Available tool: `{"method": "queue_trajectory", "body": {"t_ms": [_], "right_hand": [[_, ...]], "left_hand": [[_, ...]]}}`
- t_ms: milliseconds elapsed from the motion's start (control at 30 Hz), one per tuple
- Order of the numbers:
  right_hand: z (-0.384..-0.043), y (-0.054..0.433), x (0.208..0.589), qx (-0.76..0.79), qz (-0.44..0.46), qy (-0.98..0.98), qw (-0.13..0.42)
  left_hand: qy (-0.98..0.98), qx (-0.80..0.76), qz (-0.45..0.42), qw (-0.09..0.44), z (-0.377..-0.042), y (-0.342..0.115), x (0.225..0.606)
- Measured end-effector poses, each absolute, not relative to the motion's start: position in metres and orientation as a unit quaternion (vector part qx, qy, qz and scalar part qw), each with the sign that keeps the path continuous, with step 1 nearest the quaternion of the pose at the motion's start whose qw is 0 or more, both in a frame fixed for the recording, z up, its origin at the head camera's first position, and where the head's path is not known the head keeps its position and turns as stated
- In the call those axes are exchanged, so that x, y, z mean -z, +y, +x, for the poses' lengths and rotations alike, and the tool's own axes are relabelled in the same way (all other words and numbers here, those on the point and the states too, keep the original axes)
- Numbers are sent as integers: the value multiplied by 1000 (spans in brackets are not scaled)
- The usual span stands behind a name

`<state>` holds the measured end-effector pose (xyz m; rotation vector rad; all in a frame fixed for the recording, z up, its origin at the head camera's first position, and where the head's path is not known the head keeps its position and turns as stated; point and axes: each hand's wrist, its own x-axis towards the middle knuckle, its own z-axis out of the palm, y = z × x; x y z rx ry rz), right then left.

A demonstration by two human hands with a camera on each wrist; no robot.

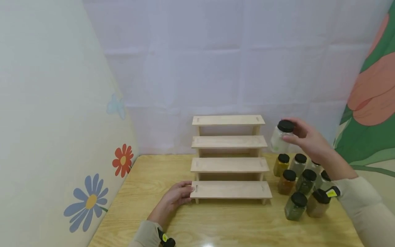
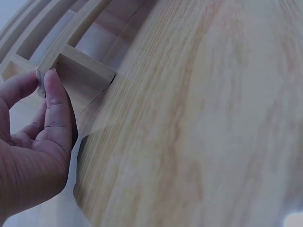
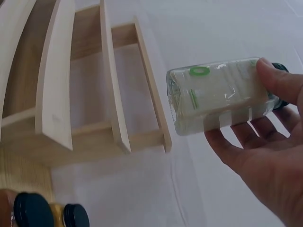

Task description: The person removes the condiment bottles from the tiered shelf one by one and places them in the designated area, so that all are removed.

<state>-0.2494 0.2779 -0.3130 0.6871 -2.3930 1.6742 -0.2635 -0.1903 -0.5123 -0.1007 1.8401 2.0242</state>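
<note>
A tiered wooden shelf (image 1: 229,164) stands on the table, its steps bare. My left hand (image 1: 176,198) pinches the left end of the lowest step between thumb and fingers, seen close up in the left wrist view, where the hand (image 2: 38,137) grips the board's corner. Up to the right of the shelf, my right hand (image 1: 311,140) holds a glass jar (image 1: 279,140) with a black lid and pale contents. In the right wrist view the jar (image 3: 218,92) shows green markings, with the thumb on one side and the fingers beneath.
Several black-lidded spice jars (image 1: 295,206) stand grouped on the table right of the shelf, under the right forearm. A white cloth (image 1: 185,68) hangs behind the wooden table (image 1: 135,192). Painted walls (image 1: 61,103) flank both sides.
</note>
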Motion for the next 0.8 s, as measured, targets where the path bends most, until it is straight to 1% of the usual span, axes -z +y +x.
{"method": "queue_trajectory", "body": {"t_ms": [433, 800], "right_hand": [[-224, 333, 334, -558, 244, -791, 58], [-201, 367, 359, -472, 188, -855, 102]], "left_hand": [[662, -722, -24, 201, -264, -191, 513], [658, -725, -14, 203, -262, -192, 512]]}}
